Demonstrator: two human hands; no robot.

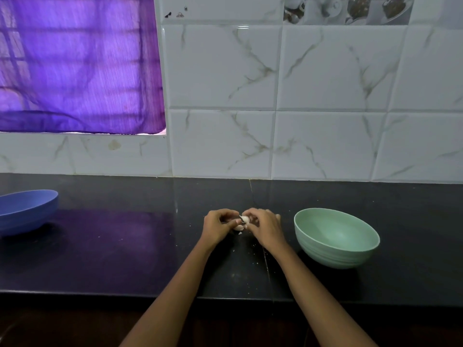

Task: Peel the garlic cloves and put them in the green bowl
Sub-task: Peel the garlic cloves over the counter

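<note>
White garlic clove (pixel 245 219) pinched between left hand (pixel 218 227), right hand (pixel 263 227)

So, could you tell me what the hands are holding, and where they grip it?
A garlic clove, pinched between the fingertips of the left hand and right hand, one at each side.

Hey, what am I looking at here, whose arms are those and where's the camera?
There is no machine. The one picture comes from a camera worn on a person's head, looking down at their own arms. The left hand and right hand meet over a black counter, together pinching a garlic clove being peeled. A green bowl, seemingly empty, sits to the right; a blue bowl sits far left. Small skin flakes lie under the hands.
</note>
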